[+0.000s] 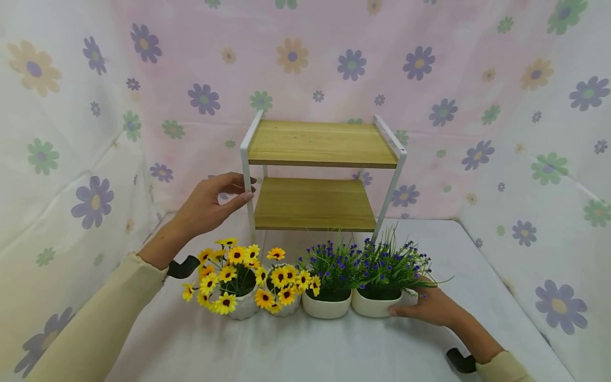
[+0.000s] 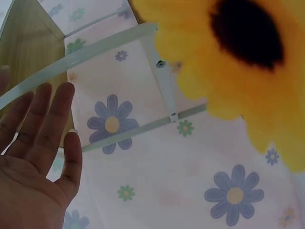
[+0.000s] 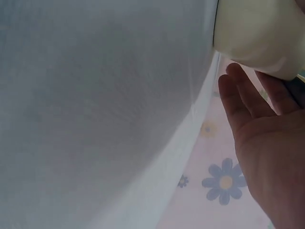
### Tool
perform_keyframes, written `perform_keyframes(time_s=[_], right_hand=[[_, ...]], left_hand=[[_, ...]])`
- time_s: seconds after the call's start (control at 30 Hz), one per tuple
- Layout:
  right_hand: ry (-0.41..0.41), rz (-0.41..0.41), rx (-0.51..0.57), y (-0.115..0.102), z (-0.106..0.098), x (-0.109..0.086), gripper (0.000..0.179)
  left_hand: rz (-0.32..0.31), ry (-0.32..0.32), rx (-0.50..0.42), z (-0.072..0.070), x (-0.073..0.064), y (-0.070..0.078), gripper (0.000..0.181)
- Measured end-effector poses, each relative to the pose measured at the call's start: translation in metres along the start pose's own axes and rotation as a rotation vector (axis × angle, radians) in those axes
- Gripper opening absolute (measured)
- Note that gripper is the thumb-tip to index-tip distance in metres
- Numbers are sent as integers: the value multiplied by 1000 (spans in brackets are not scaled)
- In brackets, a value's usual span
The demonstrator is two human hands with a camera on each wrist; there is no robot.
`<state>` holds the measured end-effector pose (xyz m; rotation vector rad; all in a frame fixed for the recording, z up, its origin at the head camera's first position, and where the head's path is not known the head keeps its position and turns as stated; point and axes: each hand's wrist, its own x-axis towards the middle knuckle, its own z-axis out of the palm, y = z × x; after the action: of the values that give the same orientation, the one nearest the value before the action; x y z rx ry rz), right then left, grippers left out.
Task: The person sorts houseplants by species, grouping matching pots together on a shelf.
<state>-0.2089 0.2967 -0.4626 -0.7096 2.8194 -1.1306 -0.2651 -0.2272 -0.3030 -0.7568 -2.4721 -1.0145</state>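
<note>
Hard to make out: green leaves [image 1: 398,278] screen the upper fingers of the right hand [image 1: 427,307], and its own wrist view cuts the pot off at the edge. Fingers of the left hand [image 1: 205,204] pass behind a white post [image 1: 249,212]. One yellow bloom [image 2: 190,81], cropped and very close, fills a corner of the left wrist view.
Pots: four in a row on the white cloth [image 1: 310,353]. The far-left white pot [image 1: 245,307] and the small white pot [image 1: 291,309] hold yellow, dark-centred flowers; the inner cream pot [image 1: 326,309] and the outer cream pot [image 1: 372,306] hold grassy greenery with violet-blue blossoms.
Right hand: at the outer cream pot's right end, thumb at the front, fingers round the side; how firmly it holds, I cannot tell.
Left hand: loosely extended, the post between thumb and fingers.
Shelf: the two-tier wooden shelf [image 1: 322,143] stands just behind the pots.
</note>
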Motion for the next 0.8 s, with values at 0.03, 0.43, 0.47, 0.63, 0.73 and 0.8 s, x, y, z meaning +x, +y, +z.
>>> perform_keyframes(time_s=[0.03, 0.43, 0.47, 0.63, 0.73, 0.8], right_hand=[[0, -8, 15, 0, 1, 1, 86], [4, -39, 101, 1, 4, 3, 81], [8, -52, 107, 1, 4, 3, 79], [8, -81, 138, 1, 3, 3, 75], [4, -39, 136, -2, 0, 2, 77], [4, -14, 134, -3, -3, 1, 78]], left_hand=[[5, 4, -1, 1, 1, 0, 31], [30, 29, 16, 3, 3, 1, 16], [28, 26, 11, 3, 3, 1, 16], [24, 9, -6, 2, 4, 0, 17], [26, 6, -8, 2, 3, 0, 17], [24, 9, -4, 1, 3, 0, 18]])
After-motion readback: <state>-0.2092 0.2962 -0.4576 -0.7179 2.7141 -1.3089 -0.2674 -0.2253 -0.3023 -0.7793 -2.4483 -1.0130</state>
